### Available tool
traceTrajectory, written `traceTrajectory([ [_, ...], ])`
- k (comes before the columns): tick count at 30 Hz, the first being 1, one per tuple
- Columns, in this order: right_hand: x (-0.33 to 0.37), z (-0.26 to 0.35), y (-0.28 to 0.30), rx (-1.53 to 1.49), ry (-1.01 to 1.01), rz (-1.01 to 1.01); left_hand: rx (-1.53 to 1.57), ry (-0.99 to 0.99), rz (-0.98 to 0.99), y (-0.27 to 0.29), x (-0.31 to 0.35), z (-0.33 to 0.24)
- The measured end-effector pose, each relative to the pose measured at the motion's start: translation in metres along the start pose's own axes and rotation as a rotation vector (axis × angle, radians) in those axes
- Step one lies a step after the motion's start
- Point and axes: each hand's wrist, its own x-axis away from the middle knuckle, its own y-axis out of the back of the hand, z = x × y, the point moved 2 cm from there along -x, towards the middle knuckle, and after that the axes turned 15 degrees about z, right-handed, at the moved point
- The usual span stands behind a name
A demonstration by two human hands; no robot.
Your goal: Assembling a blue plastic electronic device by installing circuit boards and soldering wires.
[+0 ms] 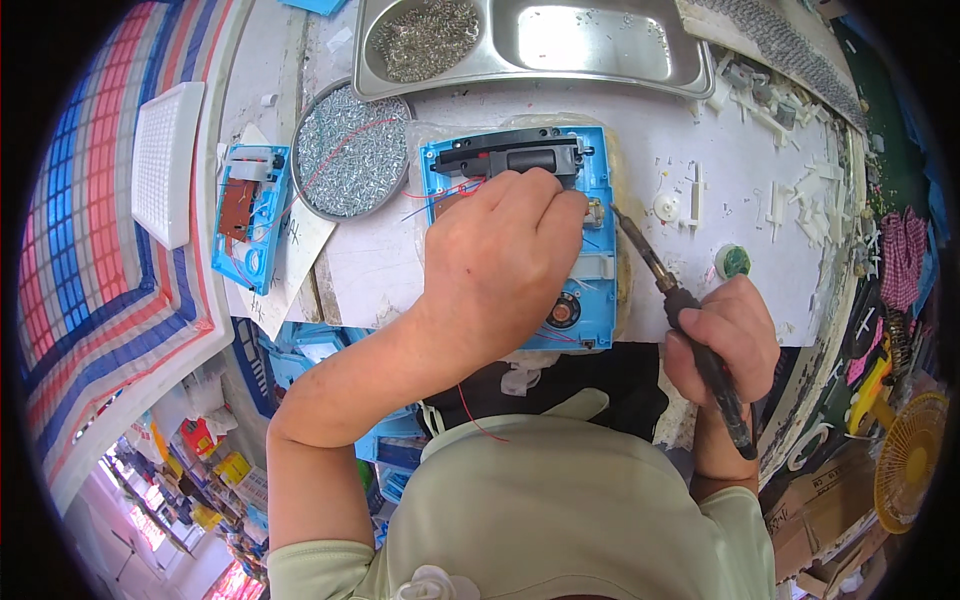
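Observation:
A blue plastic housing lies open on the table in front of me, with a black part along its far side and a round copper-coloured speaker near its close right corner. My left hand is bent over the middle of the housing, fingers closed in a pinch; what they hold is hidden beneath them. Red wires stick out just left of the fingers. In my right hand is a soldering iron, gripped by its black handle. Its tip points up-left, beside the housing's right edge.
Left of the housing stand a round tray of small screws and a second blue housing. A steel tray with small metal parts is at the back. To the right lie a green-topped round tin and white plastic pieces.

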Motion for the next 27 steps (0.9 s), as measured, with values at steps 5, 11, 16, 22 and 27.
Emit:
traceTrajectory([
  [5,0.0009,-0.0012,0.0028,-0.026,-0.016,-0.027,0.003,0.006,-0.005,0.001,0.0007,-0.0008],
  [11,0.0005,-0.0013,0.0037,-0.039,-0.017,-0.023,0.003,0.006,0.015,0.0011,-0.001,-0.0011],
  [16,-0.0003,-0.0009,0.0038,-0.047,-0.014,-0.027,0.013,0.007,0.016,0.0027,-0.0006,-0.0021],
  [22,0.0011,-0.0007,0.0036,-0.037,-0.024,-0.034,0.002,0.011,0.022,0.0024,-0.0014,-0.0029],
  [27,0.0025,-0.0023,0.0035,-0.038,-0.018,-0.039,-0.004,0.017,0.02,0.0031,-0.0014,-0.0036],
])
